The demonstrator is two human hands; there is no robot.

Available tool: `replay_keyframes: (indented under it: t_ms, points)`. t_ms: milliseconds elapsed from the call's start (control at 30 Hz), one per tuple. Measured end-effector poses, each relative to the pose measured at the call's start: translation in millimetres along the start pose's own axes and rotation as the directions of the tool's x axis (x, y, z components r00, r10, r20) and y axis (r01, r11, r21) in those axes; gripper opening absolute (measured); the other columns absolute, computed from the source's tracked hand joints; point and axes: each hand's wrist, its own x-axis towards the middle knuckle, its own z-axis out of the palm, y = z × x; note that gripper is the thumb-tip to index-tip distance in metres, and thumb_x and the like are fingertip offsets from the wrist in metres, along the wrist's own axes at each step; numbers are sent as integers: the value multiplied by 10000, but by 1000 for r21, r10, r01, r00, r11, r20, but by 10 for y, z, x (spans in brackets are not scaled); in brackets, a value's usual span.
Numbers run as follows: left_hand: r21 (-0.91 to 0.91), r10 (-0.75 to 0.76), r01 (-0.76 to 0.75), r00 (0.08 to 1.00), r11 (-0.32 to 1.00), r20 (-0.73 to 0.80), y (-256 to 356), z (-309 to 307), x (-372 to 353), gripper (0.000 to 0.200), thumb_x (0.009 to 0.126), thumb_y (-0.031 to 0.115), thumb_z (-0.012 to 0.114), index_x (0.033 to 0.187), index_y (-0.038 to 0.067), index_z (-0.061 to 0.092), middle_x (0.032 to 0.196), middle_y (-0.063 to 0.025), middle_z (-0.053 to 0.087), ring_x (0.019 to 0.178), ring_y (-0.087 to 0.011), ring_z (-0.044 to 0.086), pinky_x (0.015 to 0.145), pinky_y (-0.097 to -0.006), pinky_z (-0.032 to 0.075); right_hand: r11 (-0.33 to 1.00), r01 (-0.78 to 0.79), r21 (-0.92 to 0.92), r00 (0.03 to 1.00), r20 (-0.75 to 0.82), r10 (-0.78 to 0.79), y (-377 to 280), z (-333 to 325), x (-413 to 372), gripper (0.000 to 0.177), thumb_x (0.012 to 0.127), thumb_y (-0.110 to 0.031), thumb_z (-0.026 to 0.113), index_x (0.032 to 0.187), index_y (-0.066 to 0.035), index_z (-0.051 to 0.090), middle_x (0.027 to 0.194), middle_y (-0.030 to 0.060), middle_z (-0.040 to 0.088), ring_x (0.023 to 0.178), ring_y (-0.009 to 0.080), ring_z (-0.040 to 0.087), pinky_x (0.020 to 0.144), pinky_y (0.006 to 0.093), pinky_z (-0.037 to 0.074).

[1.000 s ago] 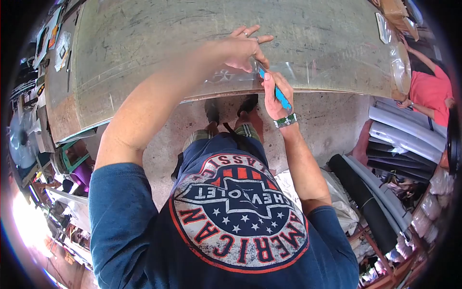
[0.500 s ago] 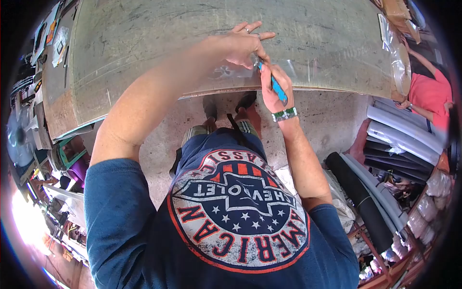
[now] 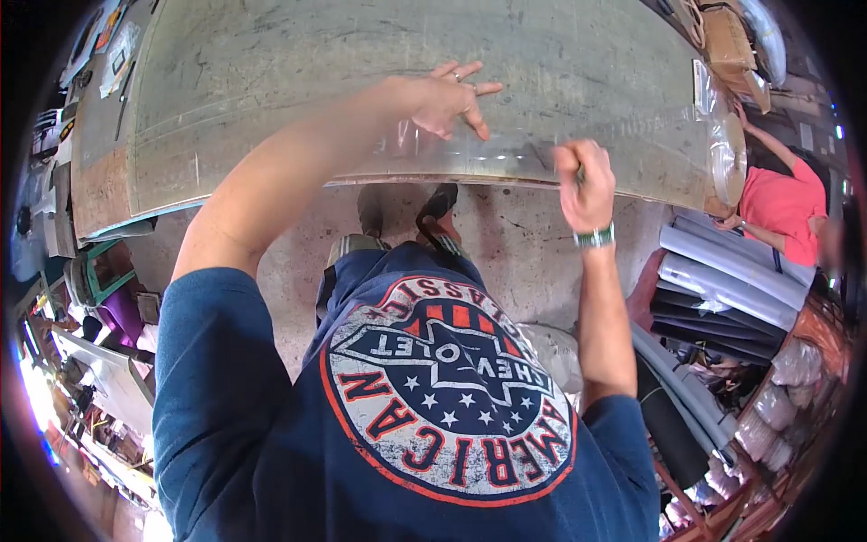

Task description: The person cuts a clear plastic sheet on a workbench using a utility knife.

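Observation:
My left hand (image 3: 449, 104) lies on the worktable (image 3: 298, 54) with its fingers spread, near the front edge. Beneath and beside it is a thin clear plastic sheet (image 3: 515, 155), seen mostly by its glare. To the right, my right hand (image 3: 587, 185) is closed in a fist just in front of the table edge, a beaded bracelet on its wrist. A small dark bit shows between its fingers. The blue utility knife that this hand held half a second ago is almost wholly hidden in the fist.
Wrapped rolls of material (image 3: 722, 280) are stacked at the right, with a dark roll (image 3: 673, 425) below. A person in a red shirt (image 3: 781, 208) stands beyond the table's right end, near a cardboard box (image 3: 727, 45). Tools and papers lie at the left end.
My right hand has moved right, away from my left hand, and its fingers now cover the utility knife. My left hand stays on the sheet, slightly lower and to the left in view.

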Motion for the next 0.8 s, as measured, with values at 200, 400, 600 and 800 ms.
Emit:
replay_keyframes:
  t_ms: [200,400,600,800]
  points:
    - [-4,-5,5,988,1000,-155,7,61,-157,676,705,50,835,1324,286,700,1699,-83,266,1569,-383,185,1273,-535,224,959,282,-12,922,280,-267,617,500,481,520,802,-537,791,993,-80,631,923,95,627,890,313,598,810,414,448]
    - [-83,-388,456,634,886,-669,577,508,-663,517,848,284,795,1308,101,646,1521,-135,498,1463,-380,391,1190,-536,336,916,402,-14,902,179,-393,939,774,462,397,887,-458,738,1013,-96,633,991,70,590,967,299,564,847,414,441]
    - [-141,-380,448,504,883,-776,571,844,-704,293,869,252,792,1086,78,699,1429,-131,565,1358,-369,488,1104,-527,392,905,416,91,906,40,-421,948,791,450,412,922,-352,716,1225,-87,628,1201,105,607,1089,323,577,928,454,435]
    - [-522,-542,182,450,834,-710,550,492,-784,131,853,131,777,901,41,694,1065,-91,719,1073,-330,624,920,-461,504,809,279,517,944,8,-331,98,940,803,423,917,-304,748,1228,-34,654,1177,145,678,1060,335,643,925,448,496]
